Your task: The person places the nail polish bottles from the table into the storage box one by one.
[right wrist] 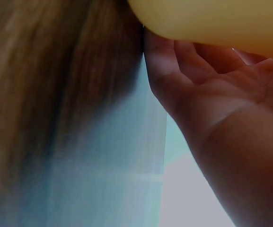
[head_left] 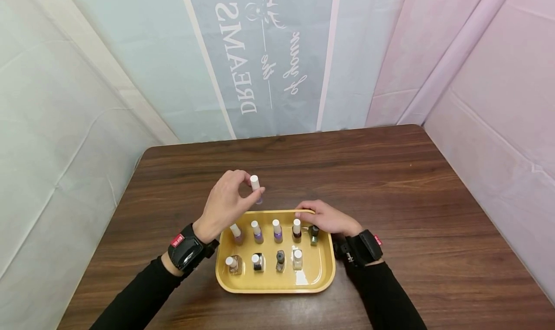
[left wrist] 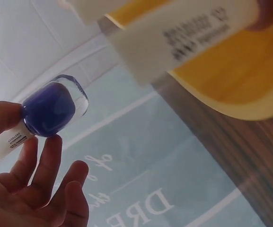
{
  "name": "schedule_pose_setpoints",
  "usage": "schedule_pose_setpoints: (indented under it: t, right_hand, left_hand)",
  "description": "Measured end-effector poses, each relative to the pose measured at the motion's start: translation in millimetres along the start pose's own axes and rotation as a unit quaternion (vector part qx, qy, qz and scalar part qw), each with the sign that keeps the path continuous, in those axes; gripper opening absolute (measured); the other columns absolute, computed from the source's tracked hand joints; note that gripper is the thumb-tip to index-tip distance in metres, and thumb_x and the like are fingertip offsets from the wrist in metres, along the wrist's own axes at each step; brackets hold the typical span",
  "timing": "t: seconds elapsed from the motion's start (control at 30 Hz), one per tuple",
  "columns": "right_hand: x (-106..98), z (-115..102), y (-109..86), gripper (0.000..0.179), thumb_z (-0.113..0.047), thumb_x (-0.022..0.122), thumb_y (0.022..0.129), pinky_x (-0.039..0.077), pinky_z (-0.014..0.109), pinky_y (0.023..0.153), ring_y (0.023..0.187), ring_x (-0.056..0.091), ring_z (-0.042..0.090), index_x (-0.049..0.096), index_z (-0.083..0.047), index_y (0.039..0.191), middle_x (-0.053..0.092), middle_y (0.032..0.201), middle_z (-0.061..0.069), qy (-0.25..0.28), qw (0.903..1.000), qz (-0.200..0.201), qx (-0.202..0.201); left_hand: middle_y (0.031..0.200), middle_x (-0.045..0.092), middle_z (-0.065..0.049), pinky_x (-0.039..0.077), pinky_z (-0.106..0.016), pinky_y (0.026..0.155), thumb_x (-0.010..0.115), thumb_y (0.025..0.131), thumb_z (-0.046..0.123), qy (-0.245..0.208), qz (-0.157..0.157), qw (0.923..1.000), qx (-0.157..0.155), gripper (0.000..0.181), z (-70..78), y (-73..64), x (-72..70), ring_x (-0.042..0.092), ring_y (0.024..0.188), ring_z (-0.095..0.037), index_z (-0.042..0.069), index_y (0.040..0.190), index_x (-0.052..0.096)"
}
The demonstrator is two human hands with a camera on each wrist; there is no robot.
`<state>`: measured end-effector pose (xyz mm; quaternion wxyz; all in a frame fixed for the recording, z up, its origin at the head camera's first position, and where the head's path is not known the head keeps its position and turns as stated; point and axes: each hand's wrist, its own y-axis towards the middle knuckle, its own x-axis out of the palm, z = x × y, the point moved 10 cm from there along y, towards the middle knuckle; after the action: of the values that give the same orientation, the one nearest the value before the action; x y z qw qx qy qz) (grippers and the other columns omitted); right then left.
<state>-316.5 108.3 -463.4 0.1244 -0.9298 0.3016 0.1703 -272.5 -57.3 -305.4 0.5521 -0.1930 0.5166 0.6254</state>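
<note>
My left hand [head_left: 225, 202] pinches a nail polish bottle [head_left: 255, 183] by its white cap, above the far edge of a yellow tray [head_left: 269, 284]. In the left wrist view this bottle [left wrist: 51, 109] shows purple-blue polish in clear glass and stands out past the thumb; the other fingers are loosely bent. At the tray's far right corner my right hand [head_left: 327, 217] grips the rim, its fingers on the outer side. The right wrist view shows that hand [right wrist: 212, 104] against the tray's underside [right wrist: 221, 23]. Inside the tray, several nail polish bottles stand in two rows.
The far row has white-capped purple bottles [head_left: 277, 231] and a dark-capped green one [head_left: 313, 234]. The near row includes a clear bottle [head_left: 297, 258] and a grey-capped one [head_left: 280, 260]. A brown wooden table [head_left: 433, 224] lies beneath, with a printed curtain [head_left: 295, 113] behind.
</note>
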Motion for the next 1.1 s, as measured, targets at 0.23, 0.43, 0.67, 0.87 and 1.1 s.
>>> schedule_pose_setpoints:
  t: [0.23, 0.43, 0.67, 0.87, 1.1]
  right_hand:
    - [0, -1, 0.3, 0.027, -0.034, 0.049, 0.101, 0.055, 0.029, 0.073, 0.086, 0.062, 0.017, 0.066, -0.014, 0.112, 0.066, 0.101, 0.004, -0.005, 1.0, 0.003, -0.002]
    - [0, -2, -0.5, 0.03, -0.034, 0.049, 0.102, 0.054, 0.029, 0.073, 0.086, 0.062, 0.018, 0.065, -0.012, 0.113, 0.065, 0.102, 0.005, -0.003, 1.0, 0.001, -0.002]
    - [0, -2, -0.8, 0.03, -0.033, 0.049, 0.102, 0.054, 0.03, 0.071, 0.085, 0.062, 0.019, 0.065, -0.011, 0.114, 0.065, 0.101, 0.004, 0.001, 1.0, 0.0, 0.003]
    - [-1, -3, -1.1, 0.026, -0.035, 0.049, 0.101, 0.053, 0.03, 0.072, 0.086, 0.06, 0.021, 0.066, -0.018, 0.112, 0.064, 0.1, 0.004, -0.002, 1.0, 0.006, 0.004]
    - [-2, -1, -1.1, 0.025, -0.034, 0.048, 0.102, 0.053, 0.03, 0.077, 0.089, 0.062, 0.018, 0.066, -0.021, 0.112, 0.066, 0.103, 0.002, 0.004, 1.0, 0.008, 0.004]
  left_hand:
    - [0.077, 0.058, 0.002, 0.038, -0.027, 0.065, 0.077, 0.083, 0.029, 0.004, 0.0, 0.9989, 0.046, 0.023, 23.1, -5.3, -4.6, 0.048, 0.076, -0.014, 0.013, 0.084, 0.059]
    - [0.075, 0.058, 0.005, 0.039, -0.025, 0.065, 0.076, 0.083, 0.032, 0.002, -0.003, 0.9972, 0.075, 0.022, 39.6, -8.7, -3.2, 0.049, 0.075, -0.011, 0.016, 0.083, 0.06]
    - [0.074, 0.061, 0.007, 0.045, -0.025, 0.067, 0.077, 0.082, 0.031, -0.008, -0.012, 0.9946, 0.103, 0.022, 56.3, -12.9, 3.7, 0.055, 0.077, -0.012, 0.015, 0.079, 0.061]
    - [0.072, 0.063, 0.006, 0.045, -0.027, 0.068, 0.08, 0.078, 0.027, -0.009, -0.01, 0.9916, 0.129, 0.023, 73.9, -17.6, 5.4, 0.056, 0.076, -0.011, 0.015, 0.075, 0.061]
    - [0.067, 0.063, 0.01, 0.036, -0.019, 0.062, 0.079, 0.077, 0.028, -0.006, -0.015, 0.9863, 0.164, 0.021, 98.2, -24.6, 11.8, 0.044, 0.069, -0.008, 0.016, 0.071, 0.062]
